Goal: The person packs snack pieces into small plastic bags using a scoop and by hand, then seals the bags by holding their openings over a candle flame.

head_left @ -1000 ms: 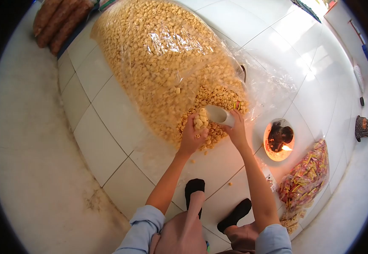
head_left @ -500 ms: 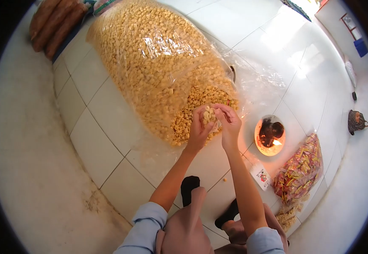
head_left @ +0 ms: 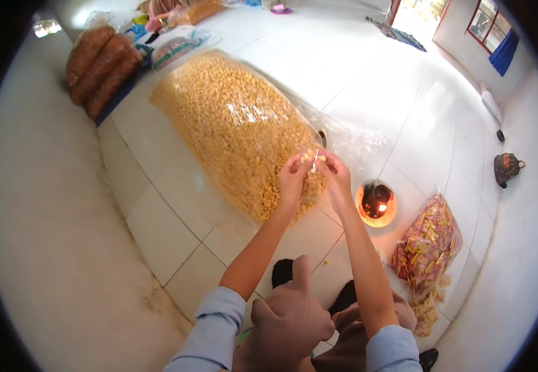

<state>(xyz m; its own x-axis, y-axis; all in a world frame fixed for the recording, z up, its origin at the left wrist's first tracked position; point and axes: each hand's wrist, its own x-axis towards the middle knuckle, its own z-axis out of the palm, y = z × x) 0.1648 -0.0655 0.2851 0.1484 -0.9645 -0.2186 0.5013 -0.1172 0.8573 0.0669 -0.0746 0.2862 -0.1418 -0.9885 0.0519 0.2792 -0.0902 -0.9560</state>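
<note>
My left hand (head_left: 292,180) and my right hand (head_left: 337,175) meet in front of me, fingers pinched on a small clear plastic packet (head_left: 314,163). Pale snack pieces show at the fingertips; how many are in the packet is hard to tell. Just beyond and to the left of my hands lies a huge clear plastic bag of round yellow snack pieces (head_left: 225,118), with its open end near them. Right of my right hand, a small flame burns in a dark lamp (head_left: 379,192) standing on a pale plate (head_left: 393,212).
A clear bag of red and yellow sachets (head_left: 427,242) lies right of the plate, with small packed snacks (head_left: 427,316) below it. Brown filled sacks (head_left: 103,71) stand by the left wall. A dark patterned bag (head_left: 506,169) hangs right. Another person's clothing (head_left: 163,7) shows at the back.
My view has tilted up, revealing more of the room's far end. My fingers have moved from cupping the snack pieces to pinching the packet close together. The white card is now mostly hidden behind my right arm.
</note>
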